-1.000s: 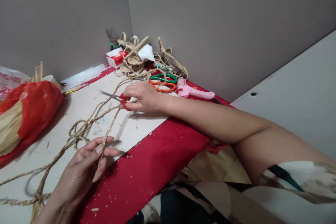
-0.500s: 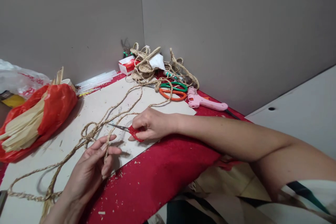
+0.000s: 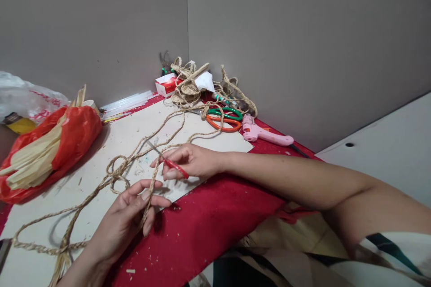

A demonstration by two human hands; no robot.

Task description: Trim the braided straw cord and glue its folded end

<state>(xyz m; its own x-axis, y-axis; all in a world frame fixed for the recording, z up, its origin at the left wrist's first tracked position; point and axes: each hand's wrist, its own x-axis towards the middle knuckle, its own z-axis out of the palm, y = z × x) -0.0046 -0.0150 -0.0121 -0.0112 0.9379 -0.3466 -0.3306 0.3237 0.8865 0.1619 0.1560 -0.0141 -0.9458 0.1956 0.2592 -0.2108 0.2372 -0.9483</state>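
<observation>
Between the thumb and fingers of my left hand (image 3: 133, 210) runs a braided straw cord (image 3: 152, 184), which leads up toward my right hand (image 3: 191, 161). That right hand grips small red-handled scissors (image 3: 177, 168), their thin blades pointing up and left above the cord. My right fingertips are close to the cord; whether they touch it I cannot tell. Left of both hands, a knotted bundle of the same braid (image 3: 116, 171) lies on the white board (image 3: 134, 125), with loops and long strands spreading toward the back and the lower left.
A red plastic bag (image 3: 79, 139) of pale dried husks stands at the left. At the back are coiled braids (image 3: 188, 87), a small red-and-white box (image 3: 164, 85), green-and-orange-handled scissors (image 3: 224, 121) and a pink glue gun (image 3: 266, 134). Grey walls close off the back corner.
My left hand has moved right and slightly down with the cord. The scissors have turned in my right hand, their blades now pointing more steeply upward. The camera view has shifted slightly.
</observation>
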